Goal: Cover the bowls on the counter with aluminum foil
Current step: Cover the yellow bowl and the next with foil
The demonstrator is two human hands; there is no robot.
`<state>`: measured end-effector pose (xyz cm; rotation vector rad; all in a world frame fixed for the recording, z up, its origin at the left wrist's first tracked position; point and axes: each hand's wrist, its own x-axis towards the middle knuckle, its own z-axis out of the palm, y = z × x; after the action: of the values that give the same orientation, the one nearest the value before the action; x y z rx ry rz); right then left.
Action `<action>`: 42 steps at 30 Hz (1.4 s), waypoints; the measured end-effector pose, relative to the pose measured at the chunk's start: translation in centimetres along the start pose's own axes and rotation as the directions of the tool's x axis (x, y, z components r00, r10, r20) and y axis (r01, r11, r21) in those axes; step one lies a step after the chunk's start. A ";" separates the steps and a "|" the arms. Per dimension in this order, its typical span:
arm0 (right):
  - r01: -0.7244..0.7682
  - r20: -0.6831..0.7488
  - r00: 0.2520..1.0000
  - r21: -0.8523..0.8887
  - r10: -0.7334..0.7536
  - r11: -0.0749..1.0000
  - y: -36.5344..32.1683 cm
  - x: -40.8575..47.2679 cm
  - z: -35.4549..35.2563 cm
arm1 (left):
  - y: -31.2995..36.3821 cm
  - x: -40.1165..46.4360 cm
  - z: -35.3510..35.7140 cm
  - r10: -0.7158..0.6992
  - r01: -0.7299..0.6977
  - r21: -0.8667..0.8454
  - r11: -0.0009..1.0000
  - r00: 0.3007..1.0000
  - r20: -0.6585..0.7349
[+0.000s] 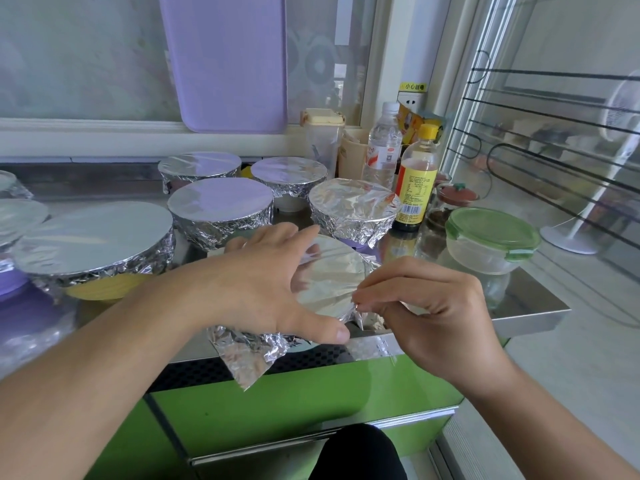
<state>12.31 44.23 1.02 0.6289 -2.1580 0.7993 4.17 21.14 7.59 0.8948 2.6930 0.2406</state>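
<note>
A small bowl at the counter's front edge is topped with a sheet of aluminum foil (329,275); the bowl itself is hidden under it. My left hand (263,282) lies spread over the foil's left side, thumb at the near rim. My right hand (426,306) pinches the foil's right edge between fingertips. A loose foil corner (247,355) hangs over the counter edge. Behind stand several foil-covered bowls: a wide yellow one (93,244), a middle one (221,209), a crinkled one (353,209) and two at the back (199,168) (289,174).
A green-lidded plastic container (491,237) sits at the right. Bottles (415,181) (382,147), cups and a jar crowd the back right corner. The steel counter's front edge (450,337) tops green drawers. More foil-covered and purple bowls (20,216) stand at the left.
</note>
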 end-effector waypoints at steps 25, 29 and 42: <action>0.004 0.026 1.000 0.035 -0.005 0.999 -0.1 0.0 0.1 | -0.3 -0.2 -1.3 0.078 -0.078 -0.005 0.997 0.995 0.066; 0.008 0.047 0.999 0.040 -0.010 0.999 0.0 -0.4 0.3 | 0.8 -0.4 -0.5 -0.032 0.032 -0.001 1.000 0.999 0.008; -0.082 0.094 0.992 -0.036 0.085 0.996 0.3 -0.9 0.9 | 0.6 0.2 0.9 -0.073 0.074 0.041 0.996 0.997 -0.018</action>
<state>12.26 43.97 -0.30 0.5743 -2.2922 0.7914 4.68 21.78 6.89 0.8064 2.7491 0.1771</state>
